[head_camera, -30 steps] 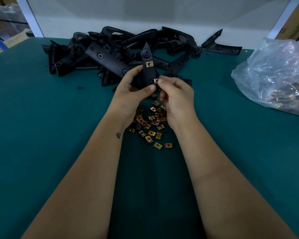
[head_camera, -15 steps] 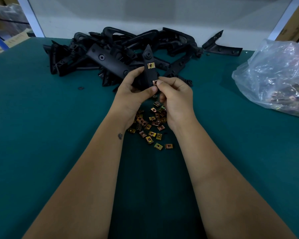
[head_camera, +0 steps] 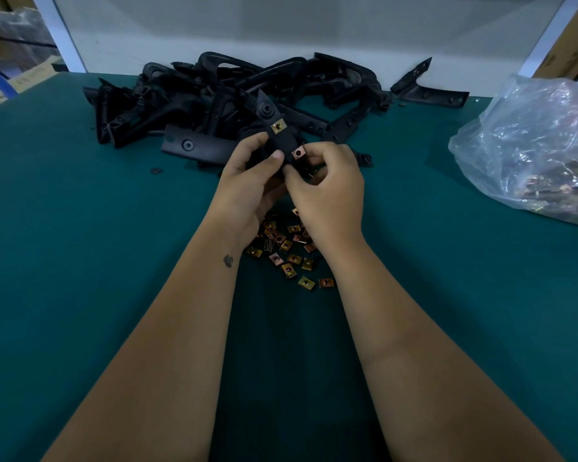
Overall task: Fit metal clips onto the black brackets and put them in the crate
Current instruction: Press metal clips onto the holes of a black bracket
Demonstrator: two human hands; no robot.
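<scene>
My left hand grips a pointed black bracket held upright above the table. A brass metal clip sits fitted on the bracket's upper part. My right hand pinches a second, copper-toned clip against the bracket's lower right edge. Under my wrists lies a scatter of several loose clips. A pile of black brackets lies behind my hands. No crate is in view.
The green table mat spreads to both sides. A clear plastic bag of clips sits at the right. One lone bracket lies at the back right. A white wall panel stands behind the pile.
The second clip, earlier mostly hidden between my fingertips, now shows face-on at the bracket's edge. My right hand has shifted slightly right and my left thumb has moved up the bracket.
</scene>
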